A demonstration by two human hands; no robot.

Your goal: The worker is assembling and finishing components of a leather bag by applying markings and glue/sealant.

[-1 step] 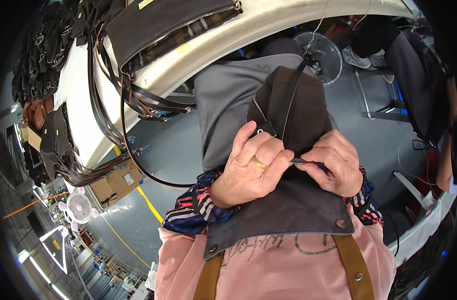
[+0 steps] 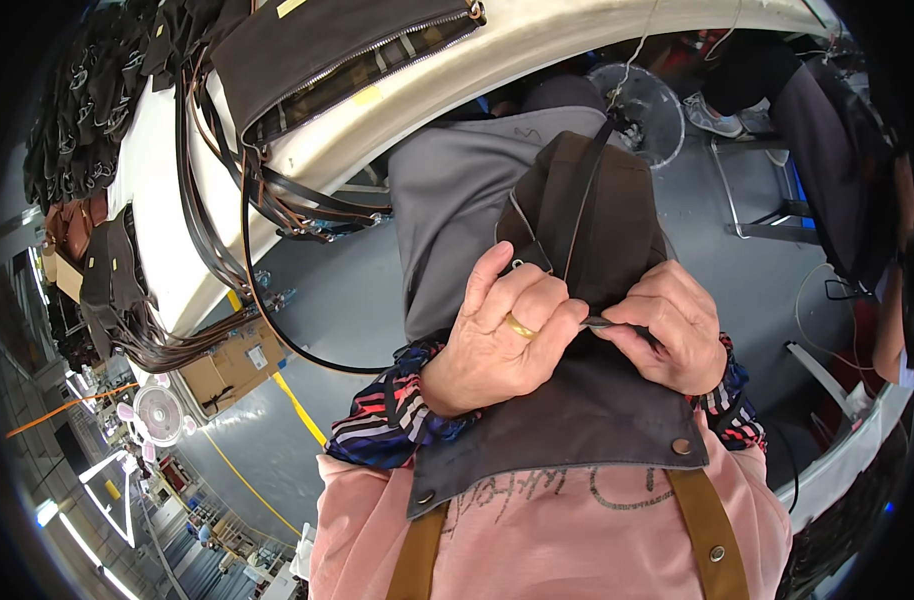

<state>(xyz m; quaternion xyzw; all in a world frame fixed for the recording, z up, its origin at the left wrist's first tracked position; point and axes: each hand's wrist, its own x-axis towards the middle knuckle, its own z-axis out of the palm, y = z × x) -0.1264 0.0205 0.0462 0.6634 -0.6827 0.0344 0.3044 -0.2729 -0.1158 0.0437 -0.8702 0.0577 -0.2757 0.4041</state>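
The person holds a dark brown bag (image 2: pixel 597 215) against their lap, just above the apron (image 2: pixel 567 420). The left hand (image 2: pixel 502 335), a gold ring on one finger, pinches the bag's near edge tight between thumb and fingers. The right hand (image 2: pixel 667 325) is closed on a thin dark tool (image 2: pixel 602 321), its tip meeting the left fingers at that same edge. A strap (image 2: pixel 582 200) runs up the bag's middle, already attached by the look of it. On the white table (image 2: pixel 537 70) beyond the bag lies a finished-looking bag (image 2: pixel 337 50) with a zip, and more hang in a row at the table's left end. I judge this one is nearly made, with only edge trimming or finishing left; what the tool does exactly I cannot tell.
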